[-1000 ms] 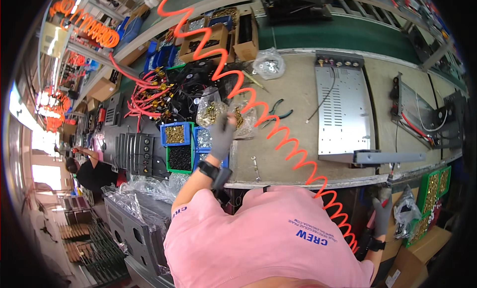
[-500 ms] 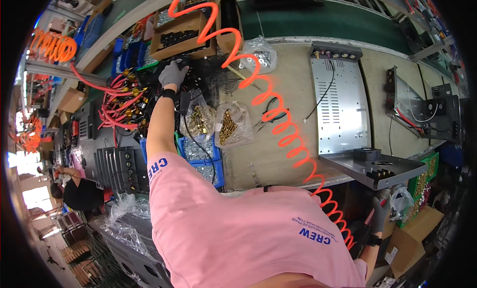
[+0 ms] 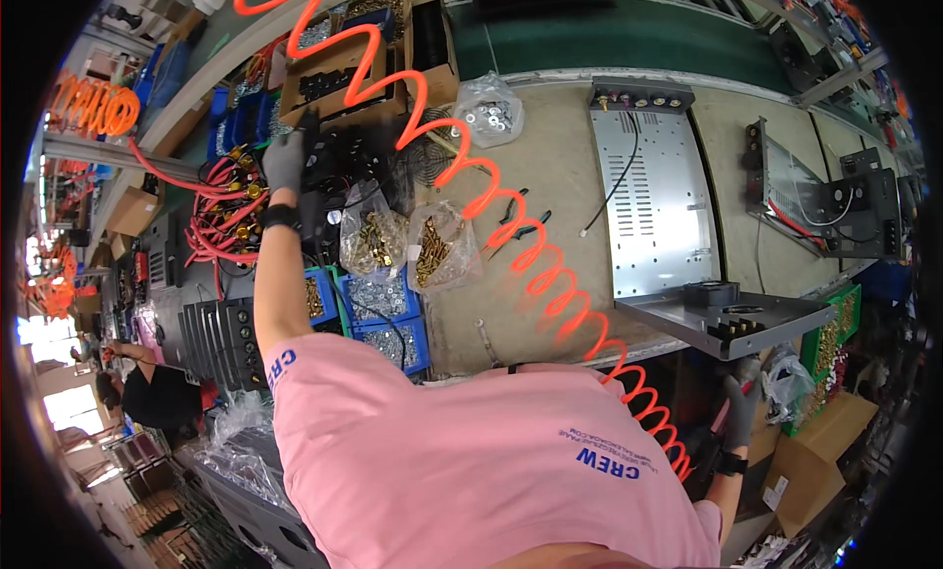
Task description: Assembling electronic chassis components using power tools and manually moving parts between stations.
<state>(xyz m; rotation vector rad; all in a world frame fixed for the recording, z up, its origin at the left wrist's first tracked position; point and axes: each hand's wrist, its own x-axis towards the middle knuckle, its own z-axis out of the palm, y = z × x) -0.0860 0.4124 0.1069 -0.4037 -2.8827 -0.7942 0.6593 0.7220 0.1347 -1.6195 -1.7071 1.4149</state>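
Observation:
My left hand (image 3: 286,162), in a grey glove, is at the left edge of a heap of black parts (image 3: 346,166), beside red cables with brass-coloured fittings (image 3: 224,204). Its fingers look curled against something dark that I cannot make out. Low on the right, my gloved right hand (image 3: 740,412) closes around a slim red-handled tool (image 3: 721,416), its tip hidden. That hand is just below a grey metal panel (image 3: 766,335) with a black fan on it. The panel adjoins a flat silver chassis plate (image 3: 660,211).
An orange coiled hose (image 3: 511,211) crosses the bench. Bags of brass fittings (image 3: 439,247) and blue bins of small hardware (image 3: 385,299) lie near my left arm. Black-handled pliers (image 3: 526,223) rest mid-bench. Another chassis (image 3: 825,211) stands at the right; a co-worker (image 3: 152,384) is far left.
My left hand has moved left from over the black parts to their left edge, its fingers more curled. The whole view has shifted slightly. My right hand stays beneath the panel with the red-handled tool.

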